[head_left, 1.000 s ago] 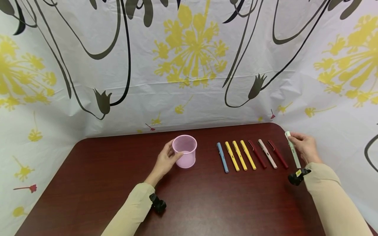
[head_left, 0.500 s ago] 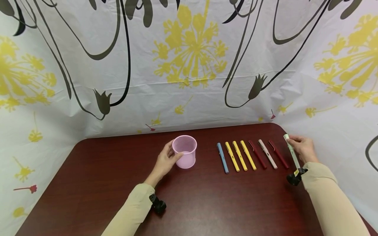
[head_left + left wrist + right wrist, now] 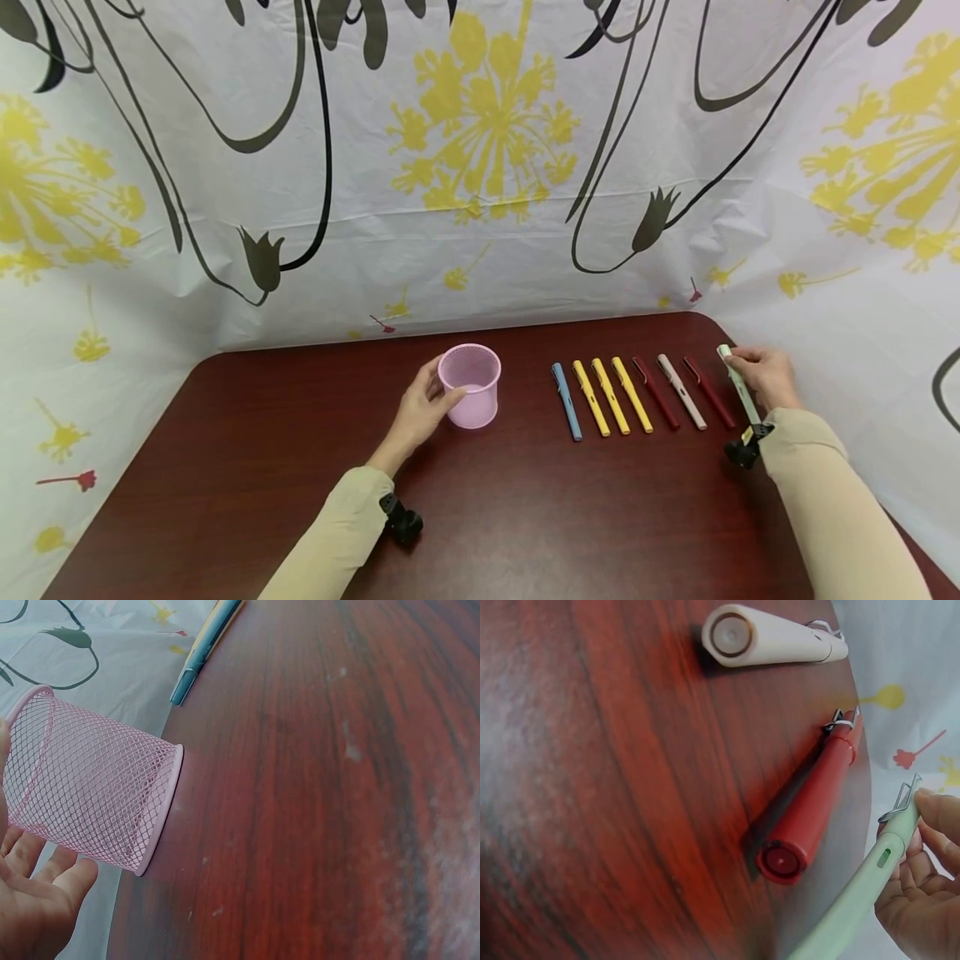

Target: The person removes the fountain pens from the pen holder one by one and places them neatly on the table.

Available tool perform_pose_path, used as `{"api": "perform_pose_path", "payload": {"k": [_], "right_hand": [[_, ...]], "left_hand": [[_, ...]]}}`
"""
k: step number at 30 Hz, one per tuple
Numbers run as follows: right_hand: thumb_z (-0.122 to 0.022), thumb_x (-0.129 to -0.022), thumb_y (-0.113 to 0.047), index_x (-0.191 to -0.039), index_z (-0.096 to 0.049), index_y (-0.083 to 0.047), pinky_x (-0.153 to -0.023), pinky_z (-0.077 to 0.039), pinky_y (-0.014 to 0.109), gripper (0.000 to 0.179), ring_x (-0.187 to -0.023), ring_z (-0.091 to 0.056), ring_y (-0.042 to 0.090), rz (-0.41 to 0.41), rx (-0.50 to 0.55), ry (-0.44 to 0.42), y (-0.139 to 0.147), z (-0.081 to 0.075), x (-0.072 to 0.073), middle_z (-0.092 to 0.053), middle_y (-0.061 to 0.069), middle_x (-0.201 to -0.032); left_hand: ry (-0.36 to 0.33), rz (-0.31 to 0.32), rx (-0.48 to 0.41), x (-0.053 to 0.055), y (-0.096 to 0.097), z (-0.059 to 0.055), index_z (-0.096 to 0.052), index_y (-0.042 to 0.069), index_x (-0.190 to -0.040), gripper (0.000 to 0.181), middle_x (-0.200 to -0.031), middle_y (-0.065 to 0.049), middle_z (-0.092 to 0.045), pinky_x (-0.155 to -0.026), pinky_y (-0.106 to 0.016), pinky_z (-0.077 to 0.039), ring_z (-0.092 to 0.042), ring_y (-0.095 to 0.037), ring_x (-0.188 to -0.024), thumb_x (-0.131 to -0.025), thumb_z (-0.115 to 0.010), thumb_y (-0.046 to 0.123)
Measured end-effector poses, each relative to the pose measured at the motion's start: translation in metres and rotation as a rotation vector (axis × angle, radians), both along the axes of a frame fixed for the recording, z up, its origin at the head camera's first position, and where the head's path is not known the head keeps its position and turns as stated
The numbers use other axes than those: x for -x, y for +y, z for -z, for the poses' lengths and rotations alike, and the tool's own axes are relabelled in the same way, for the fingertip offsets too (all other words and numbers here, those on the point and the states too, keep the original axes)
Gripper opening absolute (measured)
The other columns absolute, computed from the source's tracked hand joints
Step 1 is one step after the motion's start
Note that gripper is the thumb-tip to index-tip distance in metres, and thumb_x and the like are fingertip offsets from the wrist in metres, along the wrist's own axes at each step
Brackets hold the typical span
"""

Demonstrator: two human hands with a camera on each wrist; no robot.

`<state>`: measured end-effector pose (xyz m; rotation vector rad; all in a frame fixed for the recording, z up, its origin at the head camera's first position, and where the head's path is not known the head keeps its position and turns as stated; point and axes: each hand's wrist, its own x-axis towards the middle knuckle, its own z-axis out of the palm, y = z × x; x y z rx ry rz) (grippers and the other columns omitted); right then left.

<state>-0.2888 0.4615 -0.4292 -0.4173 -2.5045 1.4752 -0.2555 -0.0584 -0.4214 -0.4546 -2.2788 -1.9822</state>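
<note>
A pink mesh pen holder stands upright on the dark red-brown table. My left hand holds it from the left side, thumb on the near wall and fingers behind. In the left wrist view, the holder's mesh wall shows above the curved fingers. Over at the table's right edge, my right hand pinches a light green pen near its clip end. The right wrist view shows the green pen with thumb and fingertips at its cap, apart from the red pen beside it.
Lying in a row between the hands are a blue pen, three yellow pens, a dark red pen, a pale pink pen and another dark red pen. A patterned white cloth hangs behind the table.
My right hand has shifted slightly left and nearer with the green pen, bringing it closer to the end of the row. The left hand and pen holder stay put.
</note>
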Motion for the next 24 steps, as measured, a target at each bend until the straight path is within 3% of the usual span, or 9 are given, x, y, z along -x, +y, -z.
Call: {"api": "perform_pose_path", "payload": {"k": [5, 12, 15, 20, 24], "right_hand": [[-0.062, -0.089, -0.015, -0.088, -0.069, -0.011, -0.051, -0.046, 0.019, 0.008, -0.059, -0.048, -0.001, 0.016, -0.029, -0.017, -0.001, 0.005, 0.002, -0.051, -0.026, -0.064], [-0.064, -0.088, -0.018, -0.079, -0.069, -0.023, -0.052, -0.042, 0.017, 0.011, -0.061, -0.043, -0.002, 0.039, -0.029, -0.053, -0.002, 0.012, 0.005, -0.048, -0.027, -0.067], [-0.064, -0.088, -0.016, -0.083, -0.072, -0.014, -0.053, -0.042, 0.016, 0.009, -0.062, -0.043, -0.002, 0.047, -0.041, -0.049, -0.002, 0.013, 0.006, -0.048, -0.026, -0.067], [-0.063, -0.088, -0.018, -0.101, -0.067, 0.01, -0.053, -0.042, 0.016, 0.031, -0.062, -0.043, -0.002, 0.062, -0.089, -0.073, -0.003, 0.012, 0.007, -0.049, -0.021, -0.069], [-0.062, -0.089, -0.021, -0.114, -0.059, 0.013, -0.052, -0.042, 0.017, 0.043, -0.062, -0.044, 0.0, 0.072, -0.176, -0.093, -0.004, 0.011, 0.005, -0.061, -0.001, -0.079]], "left_hand": [[-0.013, 0.004, 0.003, -0.001, 0.0, -0.001, -0.034, -0.007, -0.139, 0.064, -0.138, -0.032, -0.042, -0.107, -0.054, -0.034, -0.039, -0.045, -0.129, -0.085, -0.067, 0.002], [-0.017, -0.009, 0.021, -0.004, 0.0, -0.001, -0.035, -0.007, -0.139, 0.065, -0.138, -0.03, -0.043, -0.109, -0.051, -0.033, -0.039, -0.042, -0.13, -0.085, -0.068, 0.003], [-0.018, -0.003, 0.01, -0.003, 0.0, -0.001, -0.034, -0.007, -0.139, 0.064, -0.138, -0.031, -0.042, -0.109, -0.051, -0.033, -0.039, -0.043, -0.13, -0.085, -0.067, 0.003], [-0.013, -0.006, 0.004, -0.002, 0.001, 0.0, -0.035, -0.008, -0.139, 0.064, -0.138, -0.031, -0.042, -0.109, -0.051, -0.033, -0.039, -0.043, -0.13, -0.084, -0.067, 0.002], [-0.013, -0.011, 0.008, -0.001, 0.001, -0.001, -0.035, -0.007, -0.139, 0.064, -0.138, -0.029, -0.043, -0.11, -0.05, -0.032, -0.039, -0.042, -0.13, -0.084, -0.067, 0.002]]}}
